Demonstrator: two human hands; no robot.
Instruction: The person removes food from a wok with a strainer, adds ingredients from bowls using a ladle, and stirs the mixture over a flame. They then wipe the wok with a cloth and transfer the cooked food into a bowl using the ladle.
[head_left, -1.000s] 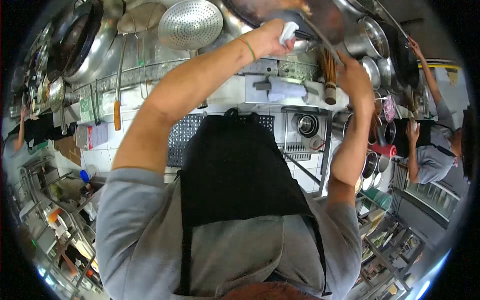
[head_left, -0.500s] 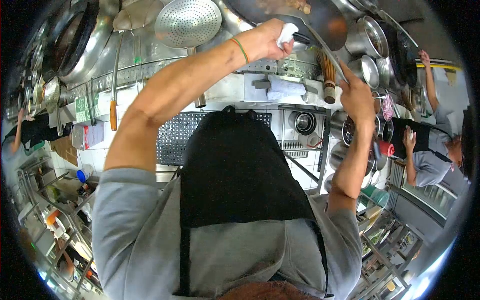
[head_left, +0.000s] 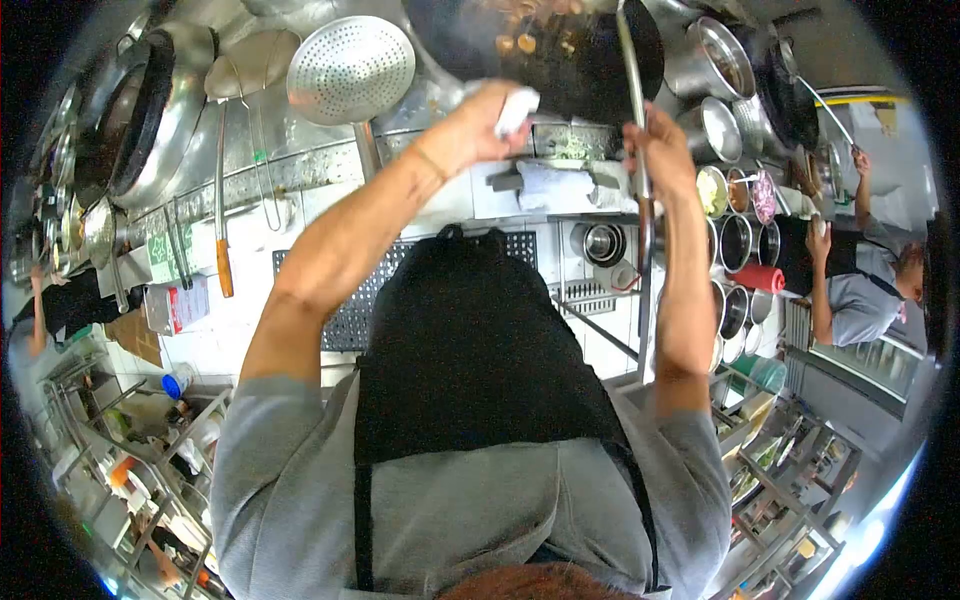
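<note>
My left hand (head_left: 478,125) is closed around a folded white cloth (head_left: 516,112), close to the near rim of a large dark wok (head_left: 600,70). Whether a wok handle lies under the cloth I cannot tell. Browned pieces of food (head_left: 525,43) show in the wok, slightly blurred. My right hand (head_left: 662,150) grips a long-handled metal cooking tool (head_left: 631,65), its far end over the wok and its dark handle end pointing back toward me. The head of the tool is too unclear to name.
A perforated strainer (head_left: 350,70) and a wire skimmer (head_left: 252,65) lie left of the wok. Metal pots (head_left: 715,130) and small ingredient containers stand right, with a red squeeze bottle (head_left: 755,278). A folded cloth (head_left: 553,188) lies on the counter edge. A co-worker (head_left: 870,290) stands at far right.
My left hand with the cloth has moved left and toward me. The tool in my right hand has swung more upright and nearer my body. More food shows in the wok.
</note>
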